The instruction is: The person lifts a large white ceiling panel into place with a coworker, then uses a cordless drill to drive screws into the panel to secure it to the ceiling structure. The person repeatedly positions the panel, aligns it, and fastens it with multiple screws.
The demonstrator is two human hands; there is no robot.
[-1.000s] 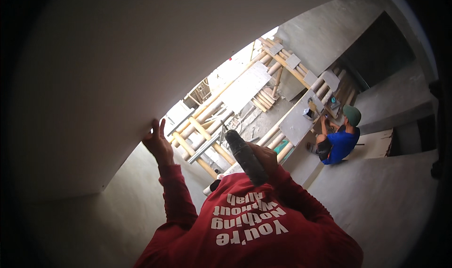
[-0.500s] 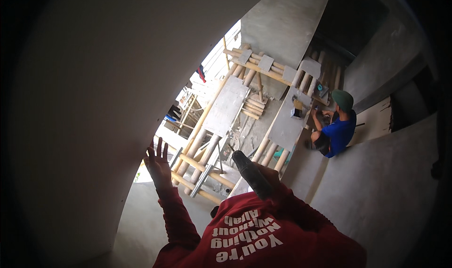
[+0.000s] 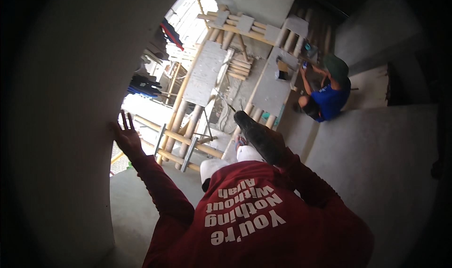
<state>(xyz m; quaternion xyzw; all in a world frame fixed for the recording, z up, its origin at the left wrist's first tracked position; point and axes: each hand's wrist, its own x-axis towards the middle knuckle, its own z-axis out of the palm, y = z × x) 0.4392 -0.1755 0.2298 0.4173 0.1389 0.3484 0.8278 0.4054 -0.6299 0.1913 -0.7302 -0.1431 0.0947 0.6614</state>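
Observation:
My left hand [image 3: 127, 140] is raised with its fingers stretched out and nothing in it. Its fingertips lie at the edge of a large pale panel [image 3: 70, 122] that fills the left side; whether they press on it I cannot tell. In my right hand [image 3: 274, 135] is a dark power drill [image 3: 254, 132], held in front of my chest. A thin bit [image 3: 231, 107] sticks out of its nose, pointing up and away to the left. The drill's body hides most of the right fingers.
Below stands a bamboo scaffold [image 3: 207, 148] with grey boards [image 3: 205, 72] laid across its poles. On the right a person [image 3: 329, 96] in a blue shirt and green cap crouches by a board holding a small open box [image 3: 282, 70]. Grey walls [image 3: 376, 164] rise at the right.
The view has shifted, so the scaffold and the person sit higher and farther left. My left hand stays spread beside the panel's edge, and my right hand keeps hold of the drill.

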